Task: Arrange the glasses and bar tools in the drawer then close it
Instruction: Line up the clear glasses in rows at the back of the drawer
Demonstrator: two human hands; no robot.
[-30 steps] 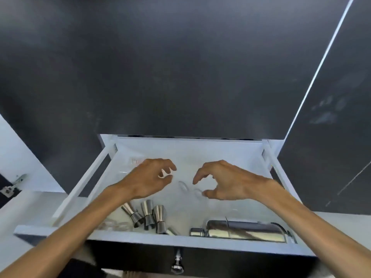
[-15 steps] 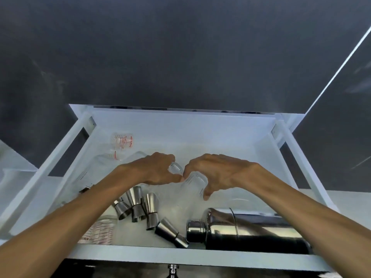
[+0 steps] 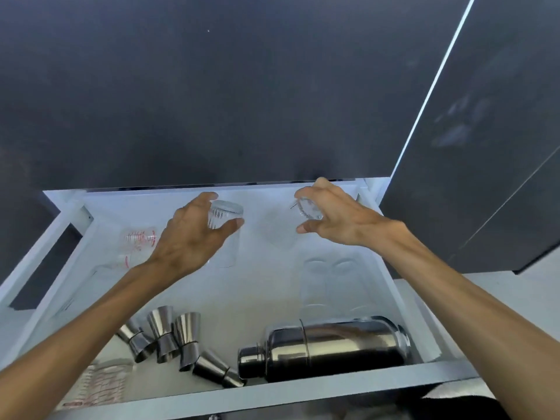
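Glossy steel shaker [image 3: 327, 347], clear ribbed glass [image 3: 222, 215], matt white drawer [image 3: 266, 392].

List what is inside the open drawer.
Inside the drawer: a steel shaker lying down, four metal jiggers, red-marked measuring cups and clear glasses. Each hand grips one glass; the forearms cover part of the floor.

Dark cabinet front [image 3: 242, 86] above; white counter [image 3: 500, 295] at right

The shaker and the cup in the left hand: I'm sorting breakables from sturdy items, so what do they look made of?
The shaker looks like polished metal, probably steel: dark mirror-like reflections. The cup gripped by the left hand looks like clear glass with ribbed sides, though clear plastic can't be excluded.
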